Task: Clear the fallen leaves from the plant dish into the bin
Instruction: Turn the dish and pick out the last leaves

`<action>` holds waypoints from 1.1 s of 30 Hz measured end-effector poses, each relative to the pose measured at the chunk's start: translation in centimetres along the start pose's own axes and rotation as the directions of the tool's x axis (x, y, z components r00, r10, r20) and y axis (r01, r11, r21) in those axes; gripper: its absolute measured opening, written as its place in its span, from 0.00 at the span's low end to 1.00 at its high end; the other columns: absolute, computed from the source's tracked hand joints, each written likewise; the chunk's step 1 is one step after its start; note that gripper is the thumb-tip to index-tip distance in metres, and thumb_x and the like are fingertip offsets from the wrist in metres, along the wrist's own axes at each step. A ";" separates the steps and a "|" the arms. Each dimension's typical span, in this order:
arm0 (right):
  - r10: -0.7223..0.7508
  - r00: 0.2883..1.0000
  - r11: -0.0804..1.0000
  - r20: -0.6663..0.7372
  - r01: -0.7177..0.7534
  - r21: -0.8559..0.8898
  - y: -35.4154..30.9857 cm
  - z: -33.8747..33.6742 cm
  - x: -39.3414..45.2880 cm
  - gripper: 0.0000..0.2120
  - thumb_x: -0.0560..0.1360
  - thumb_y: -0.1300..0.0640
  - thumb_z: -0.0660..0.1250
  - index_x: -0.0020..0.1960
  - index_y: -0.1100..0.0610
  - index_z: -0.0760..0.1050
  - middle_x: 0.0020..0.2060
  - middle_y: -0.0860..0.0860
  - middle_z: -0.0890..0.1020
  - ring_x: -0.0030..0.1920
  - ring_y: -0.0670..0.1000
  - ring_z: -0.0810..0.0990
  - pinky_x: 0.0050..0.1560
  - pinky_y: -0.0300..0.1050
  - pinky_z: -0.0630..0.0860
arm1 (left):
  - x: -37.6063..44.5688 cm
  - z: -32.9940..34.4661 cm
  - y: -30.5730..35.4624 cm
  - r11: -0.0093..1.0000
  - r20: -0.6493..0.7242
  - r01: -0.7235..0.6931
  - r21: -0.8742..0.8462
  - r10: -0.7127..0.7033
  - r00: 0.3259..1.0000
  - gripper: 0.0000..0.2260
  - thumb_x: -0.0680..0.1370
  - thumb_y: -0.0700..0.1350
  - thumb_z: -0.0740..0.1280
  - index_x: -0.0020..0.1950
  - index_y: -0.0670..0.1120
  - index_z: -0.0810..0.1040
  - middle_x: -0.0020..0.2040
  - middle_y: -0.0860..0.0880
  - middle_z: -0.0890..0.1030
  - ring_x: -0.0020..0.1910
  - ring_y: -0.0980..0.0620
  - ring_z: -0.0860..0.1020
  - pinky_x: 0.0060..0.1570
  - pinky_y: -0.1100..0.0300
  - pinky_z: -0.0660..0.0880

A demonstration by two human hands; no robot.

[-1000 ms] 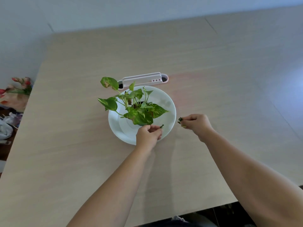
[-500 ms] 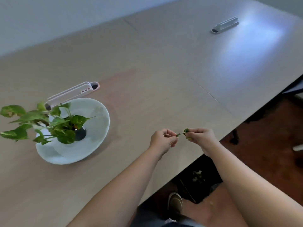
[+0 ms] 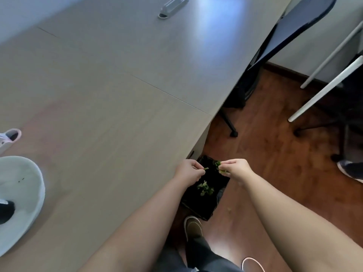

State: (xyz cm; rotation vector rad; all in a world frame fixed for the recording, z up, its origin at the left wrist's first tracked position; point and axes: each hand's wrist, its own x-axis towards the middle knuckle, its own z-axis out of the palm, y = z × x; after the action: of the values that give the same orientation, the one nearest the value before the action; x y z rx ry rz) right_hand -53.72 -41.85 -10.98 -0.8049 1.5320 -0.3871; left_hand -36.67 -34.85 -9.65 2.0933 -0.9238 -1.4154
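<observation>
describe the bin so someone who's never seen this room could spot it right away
Follow the wooden table to its near right corner and look down at the reddish floor. The bin stands there under both hands, black, with green leaf scraps inside, unlike the chair legs nearby.

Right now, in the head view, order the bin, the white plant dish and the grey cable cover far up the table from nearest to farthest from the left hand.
1. Bin: on the floor, directly below the left hand.
2. White plant dish: at the left edge, on the table.
3. Grey cable cover: at the table's far end, top of view.
</observation>
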 end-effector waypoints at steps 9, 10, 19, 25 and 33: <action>0.180 0.982 0.980 -0.064 -0.185 -0.077 3.2 -0.2 3.6 0.06 0.73 0.64 0.68 0.48 0.59 0.82 0.54 0.58 0.82 0.53 0.57 0.82 0.52 0.46 0.80 | 2.2 2.0 -0.8 0.980 0.014 0.012 0.200 -0.015 1.000 0.11 0.77 0.43 0.65 0.55 0.48 0.84 0.52 0.47 0.85 0.51 0.49 0.83 0.56 0.55 0.79; 0.201 0.978 0.977 -0.046 -0.204 -0.060 3.1 -0.1 3.5 0.09 0.75 0.65 0.67 0.55 0.60 0.81 0.55 0.57 0.81 0.57 0.58 0.81 0.53 0.45 0.79 | 2.2 2.1 -1.0 0.979 0.015 0.018 0.205 -0.021 1.000 0.11 0.77 0.42 0.65 0.56 0.48 0.84 0.53 0.47 0.85 0.52 0.49 0.82 0.56 0.55 0.79; 0.047 0.998 0.994 -0.040 -0.050 -0.095 1.0 1.3 1.9 0.13 0.76 0.60 0.61 0.57 0.55 0.81 0.48 0.52 0.82 0.45 0.51 0.80 0.51 0.47 0.77 | 1.0 0.6 -1.4 0.997 0.035 -0.044 0.061 0.042 0.999 0.08 0.76 0.42 0.65 0.51 0.50 0.82 0.43 0.51 0.83 0.42 0.53 0.81 0.48 0.54 0.82; -0.139 0.984 0.989 0.114 0.143 -0.031 -4.5 6.8 -1.4 0.11 0.76 0.61 0.61 0.47 0.51 0.81 0.41 0.52 0.83 0.36 0.49 0.78 0.40 0.41 0.75 | -2.1 -5.1 -2.2 0.981 -0.182 -0.087 -0.174 0.055 0.982 0.04 0.76 0.46 0.68 0.46 0.52 0.82 0.41 0.52 0.85 0.37 0.54 0.80 0.39 0.58 0.76; -0.237 0.892 0.946 0.384 0.303 -0.119 -9.3 18.7 -6.7 0.12 0.76 0.64 0.59 0.46 0.53 0.80 0.35 0.51 0.80 0.31 0.48 0.74 0.32 0.38 0.69 | -7.8 -14.8 -7.1 0.906 -0.483 -0.124 -0.404 -0.097 0.870 0.06 0.78 0.49 0.68 0.45 0.49 0.81 0.39 0.51 0.83 0.34 0.54 0.77 0.36 0.62 0.71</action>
State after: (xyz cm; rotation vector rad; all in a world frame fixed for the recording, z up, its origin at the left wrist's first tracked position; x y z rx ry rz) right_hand -33.55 -39.61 -2.53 -1.1689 1.1158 -0.2868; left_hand -22.88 -24.41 -4.06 1.9528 -0.3762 -0.8866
